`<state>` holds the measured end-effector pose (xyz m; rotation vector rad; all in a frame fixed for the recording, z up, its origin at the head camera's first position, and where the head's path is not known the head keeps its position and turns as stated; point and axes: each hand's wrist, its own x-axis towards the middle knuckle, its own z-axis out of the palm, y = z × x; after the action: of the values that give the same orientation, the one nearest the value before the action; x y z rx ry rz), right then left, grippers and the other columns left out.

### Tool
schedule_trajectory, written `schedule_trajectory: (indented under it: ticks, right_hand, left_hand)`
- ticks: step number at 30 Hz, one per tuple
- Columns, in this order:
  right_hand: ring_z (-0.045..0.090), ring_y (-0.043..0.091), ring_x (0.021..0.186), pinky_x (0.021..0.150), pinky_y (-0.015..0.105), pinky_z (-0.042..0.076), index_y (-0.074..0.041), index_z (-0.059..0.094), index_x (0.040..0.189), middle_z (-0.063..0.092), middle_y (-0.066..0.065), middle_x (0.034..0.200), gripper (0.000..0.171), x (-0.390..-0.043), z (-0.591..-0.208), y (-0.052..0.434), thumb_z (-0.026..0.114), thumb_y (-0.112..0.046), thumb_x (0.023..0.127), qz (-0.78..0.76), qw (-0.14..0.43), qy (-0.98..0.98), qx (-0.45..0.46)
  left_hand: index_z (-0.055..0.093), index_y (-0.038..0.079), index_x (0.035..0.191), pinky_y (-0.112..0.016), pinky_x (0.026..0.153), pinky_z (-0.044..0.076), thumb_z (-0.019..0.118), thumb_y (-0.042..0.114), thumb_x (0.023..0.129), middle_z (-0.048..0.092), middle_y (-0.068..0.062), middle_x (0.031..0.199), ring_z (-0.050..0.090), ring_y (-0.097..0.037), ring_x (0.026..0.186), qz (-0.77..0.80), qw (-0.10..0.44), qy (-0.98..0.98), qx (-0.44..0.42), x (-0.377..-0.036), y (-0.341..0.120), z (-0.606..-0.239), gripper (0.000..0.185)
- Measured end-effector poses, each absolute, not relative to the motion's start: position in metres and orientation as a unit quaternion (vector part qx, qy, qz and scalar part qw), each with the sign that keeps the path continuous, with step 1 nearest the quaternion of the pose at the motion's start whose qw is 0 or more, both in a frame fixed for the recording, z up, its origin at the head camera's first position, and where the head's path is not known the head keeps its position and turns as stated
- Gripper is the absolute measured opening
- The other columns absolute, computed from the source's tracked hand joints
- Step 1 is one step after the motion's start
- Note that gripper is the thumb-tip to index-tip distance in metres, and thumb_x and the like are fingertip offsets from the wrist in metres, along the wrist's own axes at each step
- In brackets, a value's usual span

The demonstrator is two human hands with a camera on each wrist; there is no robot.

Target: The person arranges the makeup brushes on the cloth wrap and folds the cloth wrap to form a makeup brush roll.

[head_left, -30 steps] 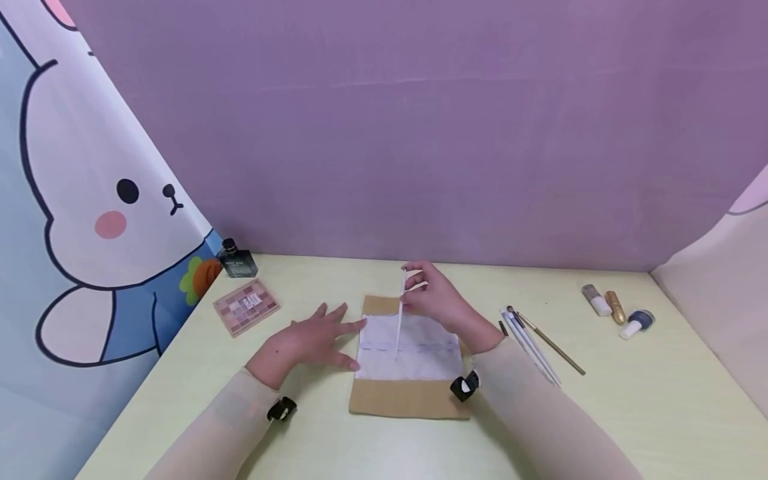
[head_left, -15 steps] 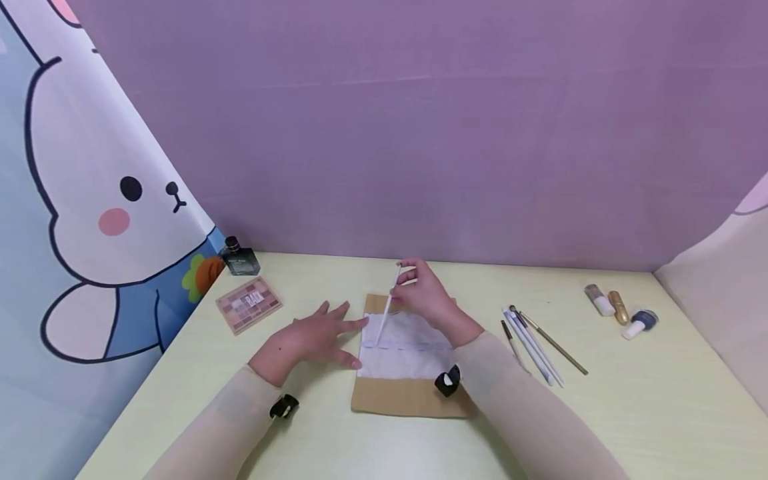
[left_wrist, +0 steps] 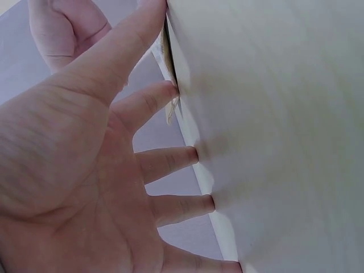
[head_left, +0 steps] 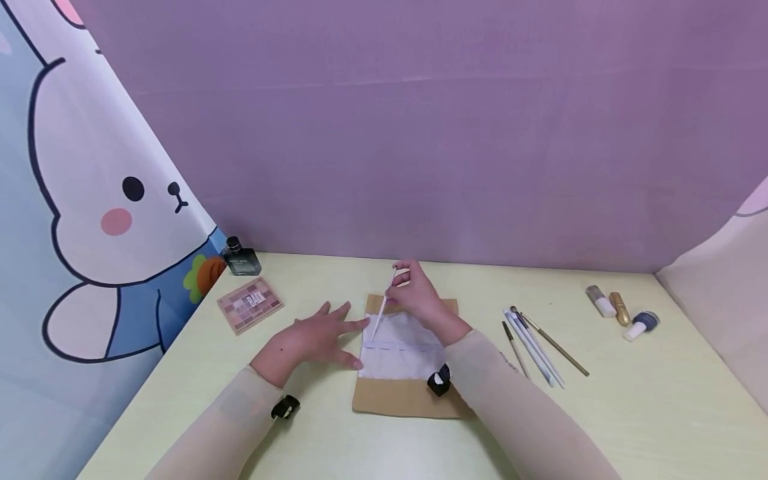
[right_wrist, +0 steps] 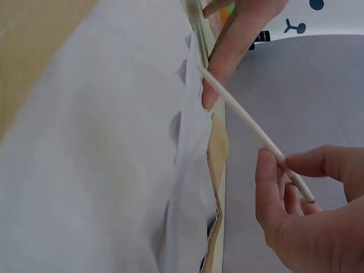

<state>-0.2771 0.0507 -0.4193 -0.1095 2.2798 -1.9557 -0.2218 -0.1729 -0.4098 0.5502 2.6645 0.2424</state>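
Observation:
My right hand (head_left: pixel 414 293) pinches a thin white stick (head_left: pixel 382 308) near its top, with the tip touching a white sheet (head_left: pixel 399 350) near its left edge. The sheet lies on a brown cardboard piece (head_left: pixel 408 400). In the right wrist view the stick (right_wrist: pixel 244 122) slants from my fingers (right_wrist: pixel 284 187) down to the sheet's (right_wrist: pixel 96 148) edge. My left hand (head_left: pixel 312 340) lies flat on the table, fingers straight, fingertips at the sheet's left edge. The left wrist view shows those fingertips (left_wrist: pixel 170 91) pressing the table and the cardboard's edge.
On the pale yellow table (head_left: pixel 630 400), several brushes and pencils (head_left: pixel 537 347) lie to the right, with small bottles (head_left: pixel 621 310) beyond. An eyeshadow palette (head_left: pixel 249 305) and a dark bottle (head_left: pixel 240 259) sit at the left rear. Purple and cartoon backdrops enclose the table.
My right hand has moved left and the stick's tip has slid left along the sheet, from its middle to its left edge. The left hand stays put.

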Motion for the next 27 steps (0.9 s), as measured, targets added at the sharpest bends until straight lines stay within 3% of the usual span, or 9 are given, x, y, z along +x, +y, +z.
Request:
schedule_trajectory:
  ticks: [9,18,27]
  right_hand:
    - [0.071,0.021,0.082,0.082,0.036,0.069,-0.002,0.041,0.155,0.058,0.015,0.115,0.066,-0.269,-0.419,0.048,0.067,0.005,0.095,-0.602,0.145,0.781,-0.076]
    - [0.064,0.017,0.093,0.082,0.028,0.056,-0.003,0.055,0.145,0.07,0.008,0.111,0.059,-0.259,-0.419,0.049,0.08,-0.012,0.093,-0.467,0.141,0.866,-0.113]
    - [0.061,0.015,0.083,0.071,0.026,0.05,-0.003,0.063,0.135,0.069,0.005,0.1,0.044,-0.248,-0.418,0.046,0.076,-0.019,0.097,-0.37,0.165,0.901,-0.155]
  left_hand:
    - [0.043,0.037,0.164,-0.098,0.104,0.023,0.08,0.066,0.086,0.019,-0.017,0.18,0.013,-0.06,0.163,0.091,0.209,0.954,0.192,-0.221,-0.172,-0.407,0.091]
    - [0.041,0.038,0.165,-0.098,0.103,0.025,0.079,0.068,0.086,0.018,-0.018,0.18,0.013,-0.06,0.163,0.087,0.211,0.954,0.195,-0.22,-0.171,-0.408,0.093]
    - [0.04,0.04,0.164,-0.099,0.103,0.023,0.079,0.069,0.085,0.018,-0.017,0.181,0.013,-0.059,0.163,0.088,0.211,0.954,0.193,-0.221,-0.171,-0.408,0.093]
